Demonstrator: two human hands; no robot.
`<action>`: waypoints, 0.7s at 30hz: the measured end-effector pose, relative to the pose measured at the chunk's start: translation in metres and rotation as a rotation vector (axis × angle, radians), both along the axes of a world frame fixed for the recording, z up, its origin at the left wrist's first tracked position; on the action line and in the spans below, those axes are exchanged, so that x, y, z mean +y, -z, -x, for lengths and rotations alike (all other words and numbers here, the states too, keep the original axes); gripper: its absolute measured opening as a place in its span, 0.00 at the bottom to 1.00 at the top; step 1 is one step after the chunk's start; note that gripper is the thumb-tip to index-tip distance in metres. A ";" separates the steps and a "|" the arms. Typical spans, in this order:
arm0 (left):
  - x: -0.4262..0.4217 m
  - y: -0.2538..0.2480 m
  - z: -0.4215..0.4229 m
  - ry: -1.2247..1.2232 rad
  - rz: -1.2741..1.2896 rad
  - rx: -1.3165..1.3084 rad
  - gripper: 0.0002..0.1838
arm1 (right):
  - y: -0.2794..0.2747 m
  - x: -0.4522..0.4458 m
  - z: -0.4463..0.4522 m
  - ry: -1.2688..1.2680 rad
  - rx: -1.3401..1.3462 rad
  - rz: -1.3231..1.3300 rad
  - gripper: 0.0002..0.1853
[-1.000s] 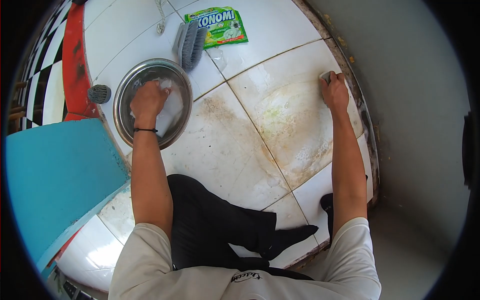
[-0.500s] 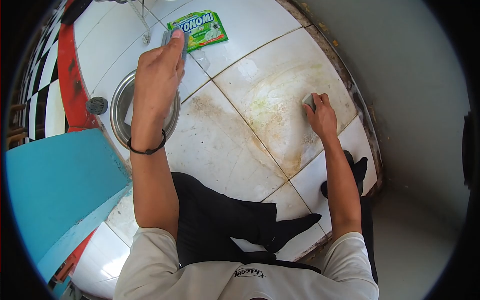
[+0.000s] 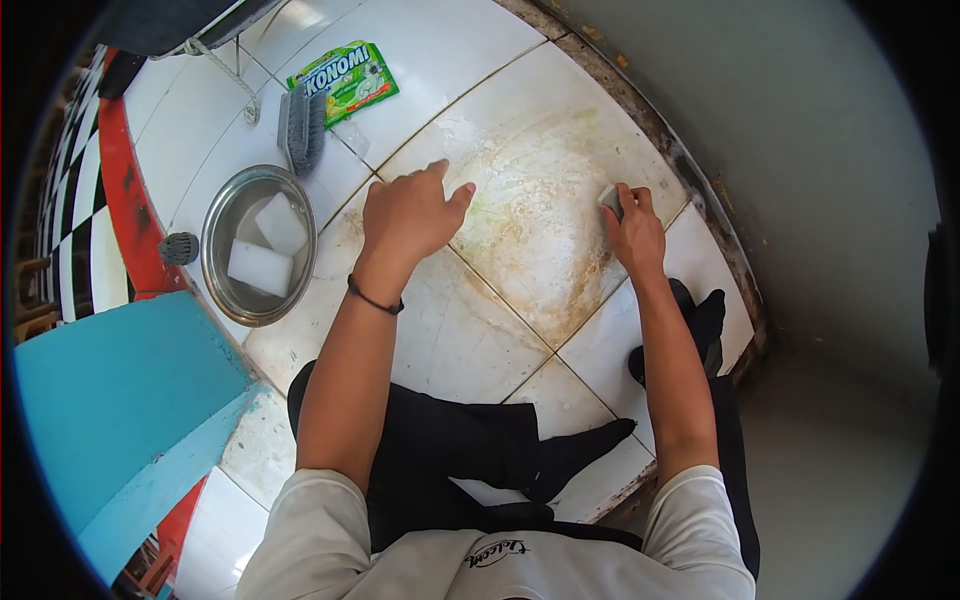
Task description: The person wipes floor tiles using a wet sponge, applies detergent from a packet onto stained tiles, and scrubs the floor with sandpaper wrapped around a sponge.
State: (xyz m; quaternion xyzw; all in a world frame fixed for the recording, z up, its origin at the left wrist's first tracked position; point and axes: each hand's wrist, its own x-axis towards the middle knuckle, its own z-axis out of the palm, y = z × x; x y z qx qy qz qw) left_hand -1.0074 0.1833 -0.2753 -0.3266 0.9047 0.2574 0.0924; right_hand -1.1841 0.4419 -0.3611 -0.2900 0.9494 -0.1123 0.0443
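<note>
My left hand (image 3: 413,218) hovers over the tiled floor (image 3: 440,330), its thumb and a finger spread and nothing visible in it. At the right, my right hand (image 3: 636,232) grips a small grey block (image 3: 611,201) against a soiled tile with brownish stains and foamy wetness. Left of my left hand stands a round metal bowl (image 3: 212,250) holding two white sponges (image 3: 262,266) and some liquid. A grey brush (image 3: 302,130) lies beyond the bowl, bristles toward the right, touching a green packet (image 3: 345,84).
A round grey scrubber (image 3: 179,248) sits left of the bowl. A turquoise ledge (image 3: 130,390) borders the lower left, and a grey wall (image 3: 800,180) rises on the right. White cord (image 3: 240,80) hangs from a dark object at the top left. My socked feet rest near the right side.
My left hand has left the bowl, passed over the brush and moved right above the floor. My right hand has slid the block left and toward me. The camera view has shifted.
</note>
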 end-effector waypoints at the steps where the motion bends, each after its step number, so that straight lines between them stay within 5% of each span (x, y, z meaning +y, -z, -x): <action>1: 0.002 0.001 -0.016 0.034 0.008 0.058 0.25 | 0.005 -0.002 0.002 0.039 0.017 0.002 0.24; 7: -0.026 0.056 -0.061 -0.313 -0.366 0.350 0.16 | 0.027 -0.064 0.033 0.119 0.104 0.075 0.23; 11: -0.052 0.054 -0.044 -0.480 -0.404 0.609 0.11 | 0.018 -0.163 -0.027 -0.241 0.009 0.160 0.19; 14: -0.068 0.057 -0.044 -0.559 -0.450 0.687 0.13 | 0.005 -0.158 -0.096 -0.646 -0.091 0.198 0.20; 21: -0.071 0.054 -0.042 -0.608 -0.554 0.760 0.16 | 0.022 -0.111 0.002 -0.197 0.130 0.040 0.23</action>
